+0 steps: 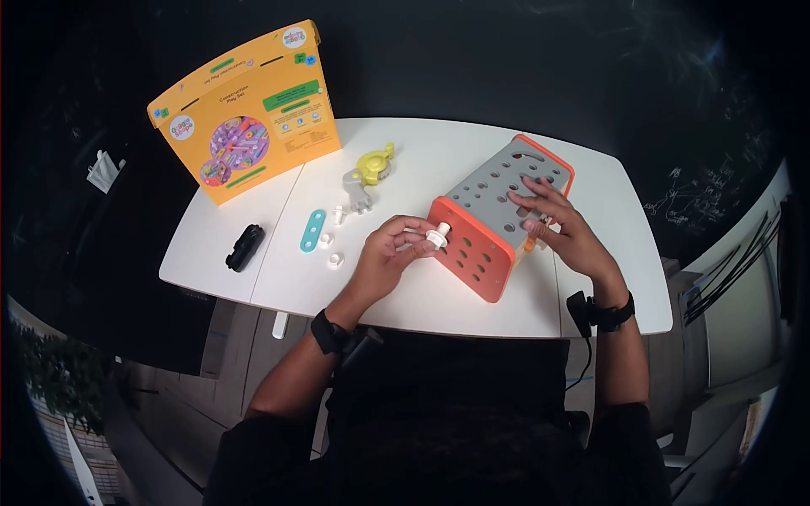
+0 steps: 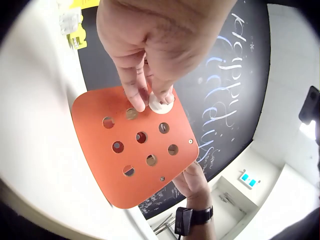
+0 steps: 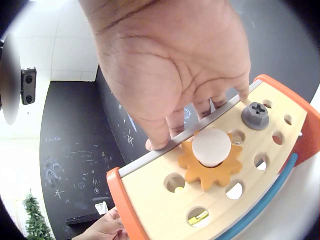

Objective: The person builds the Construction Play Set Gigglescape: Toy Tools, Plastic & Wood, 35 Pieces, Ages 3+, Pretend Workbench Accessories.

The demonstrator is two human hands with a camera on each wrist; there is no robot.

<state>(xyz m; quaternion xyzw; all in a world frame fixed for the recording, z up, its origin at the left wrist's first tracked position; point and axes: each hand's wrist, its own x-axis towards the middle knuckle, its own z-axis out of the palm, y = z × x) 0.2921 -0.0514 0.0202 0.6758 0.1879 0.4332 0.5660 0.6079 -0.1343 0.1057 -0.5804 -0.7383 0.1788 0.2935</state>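
Observation:
On the table stands a toy workbench with a grey perforated top (image 1: 494, 190), orange end panels (image 1: 472, 257) and a pale wooden side (image 3: 235, 155). My left hand (image 1: 388, 253) pinches a white plastic bolt (image 1: 439, 235) between thumb and fingers. The bolt's round head (image 2: 161, 106) overlaps a corner hole of the near orange panel in the left wrist view. My right hand (image 1: 564, 226) rests on the grey top, fingers spread over its edge. Below that hand, the wooden side carries an orange gear (image 3: 210, 170) with a white cap (image 3: 211, 147) and a grey hex bolt (image 3: 255, 116).
Left of the workbench lie a teal strip with holes (image 1: 312, 231), several small white pieces (image 1: 336, 259), and a yellow-and-grey toy figure (image 1: 369, 173). A yellow play set box (image 1: 245, 110) stands behind them. Near the left edge lies a black object (image 1: 245, 247).

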